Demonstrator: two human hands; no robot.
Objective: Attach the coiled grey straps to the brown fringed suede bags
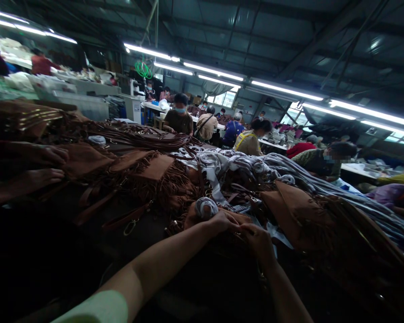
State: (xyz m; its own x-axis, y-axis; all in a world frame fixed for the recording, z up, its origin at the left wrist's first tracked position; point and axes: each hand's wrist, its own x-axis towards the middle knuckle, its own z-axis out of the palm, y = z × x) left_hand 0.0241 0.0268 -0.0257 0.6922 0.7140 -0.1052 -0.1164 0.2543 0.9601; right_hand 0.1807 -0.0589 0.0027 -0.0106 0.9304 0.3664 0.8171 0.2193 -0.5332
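Note:
My left hand (222, 222) and my right hand (258, 240) meet at the near edge of the heap, fingertips nearly touching. Both have their fingers pinched together; what lies between them is too small and dark to make out. Just behind them is a brown suede-like bag piece (191, 218), partly covered by my left hand. On it rests a coiled grey-white strip (206, 208). Below my right hand hangs something dark with a faint metallic glint, its shape unclear.
Brown fringed bags (160, 167) and a strap with a gold clip (129, 227) lie left. More brown bags (294, 208) are stacked right. Long grey strips (303, 172) run behind. A co-worker's hands (42, 178) touch a brown piece at far left. Other people sit at tables beyond.

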